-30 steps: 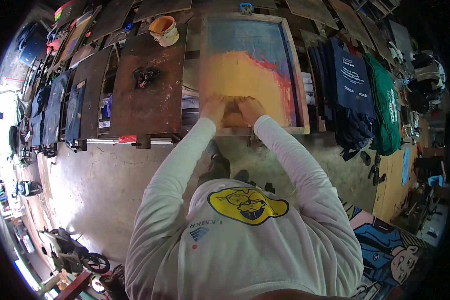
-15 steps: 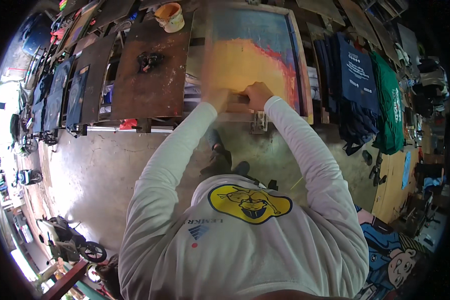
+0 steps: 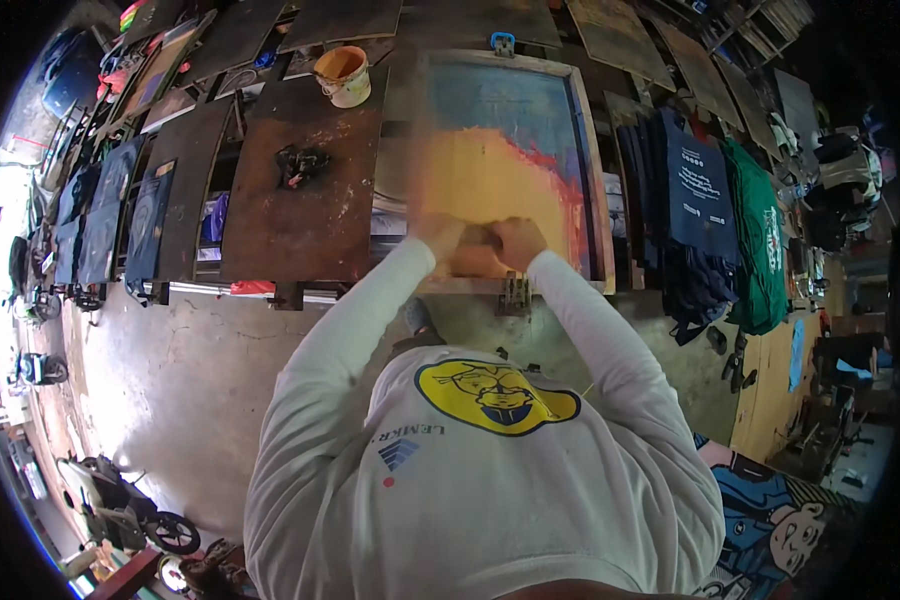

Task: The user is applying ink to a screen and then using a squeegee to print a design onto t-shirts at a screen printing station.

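A screen printing frame lies on the bench in front of me, its mesh blue at the far end and smeared with orange-yellow ink over the near part. At the near end of the mesh, my left hand and my right hand are closed side by side on a squeegee. Fingers and blade are partly hidden and slightly blurred. A metal hinge clamp sits at the frame's near edge, just below my right hand.
Left of the frame is a brown board with a dark crumpled object and an ink-stained bucket. Dark blue bags and a green cloth hang at right. A motorcycle stands lower left.
My view has shifted, so the bench and frame sit lower in the picture and a blue clamp shows at the far edge. Both hands stay on the squeegee at the frame's near end.
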The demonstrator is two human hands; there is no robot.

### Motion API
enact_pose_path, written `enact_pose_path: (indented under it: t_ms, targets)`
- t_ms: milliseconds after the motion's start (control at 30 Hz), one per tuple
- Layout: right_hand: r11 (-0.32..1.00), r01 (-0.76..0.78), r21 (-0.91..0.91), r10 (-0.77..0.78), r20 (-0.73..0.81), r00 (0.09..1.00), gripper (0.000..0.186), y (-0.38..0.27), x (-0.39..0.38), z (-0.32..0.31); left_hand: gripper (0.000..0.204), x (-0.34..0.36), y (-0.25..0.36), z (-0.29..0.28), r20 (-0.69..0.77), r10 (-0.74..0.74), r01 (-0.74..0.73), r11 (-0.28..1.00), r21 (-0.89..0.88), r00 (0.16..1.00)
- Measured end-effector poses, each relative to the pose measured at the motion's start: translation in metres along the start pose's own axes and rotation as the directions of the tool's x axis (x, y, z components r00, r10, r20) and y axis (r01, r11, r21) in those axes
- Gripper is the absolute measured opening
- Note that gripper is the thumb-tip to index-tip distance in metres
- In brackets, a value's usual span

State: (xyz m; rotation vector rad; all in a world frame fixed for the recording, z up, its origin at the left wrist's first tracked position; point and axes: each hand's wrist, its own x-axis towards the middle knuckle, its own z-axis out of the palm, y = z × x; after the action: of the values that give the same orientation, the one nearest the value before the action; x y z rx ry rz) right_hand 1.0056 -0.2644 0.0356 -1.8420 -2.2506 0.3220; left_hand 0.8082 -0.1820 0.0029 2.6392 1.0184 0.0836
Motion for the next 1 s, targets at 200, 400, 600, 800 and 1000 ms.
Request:
enact_pose_path:
  t_ms: [200, 400, 600, 800, 1000]
  targets:
    - [0.991, 0.027, 0.13, -0.035, 0.062, 0.997, 0.027, -0.008, -0.017, -0.021, 0.038, -0.02, 0.029, -0.066, 0.266, 0.067, -0.009, 0.977, -0.214, 0.962]
    - [0.987, 0.044, 0.158, -0.076, 0.203, 0.976, 0.024, 0.01, 0.009, -0.02, 0.043, -0.005, 0.007, -0.053, 0.198, 0.176, -0.119, 0.956, -0.268, 0.964]
    - [0.996, 0.035, 0.086, -0.057, 0.267, 0.962, 0.025, 0.024, 0.052, -0.037, 0.044, 0.039, -0.005, -0.075, 0.375, 0.011, 0.088, 0.966, -0.244, 0.927]
    - [0.997, 0.063, 0.041, -0.068, 0.129, 0.989, 0.027, 0.018, 0.034, -0.009, 0.04, 0.017, 0.001, -0.035, 0.087, -0.152, 0.153, 0.988, 0.005, 0.985]
    - [0.972, 0.229, 0.044, -0.231, 0.054, 0.971, 0.054, -0.017, -0.03, -0.022, 0.036, -0.048, 0.073, -0.014, -0.131, -0.214, 0.227, 0.969, 0.096, 0.968]
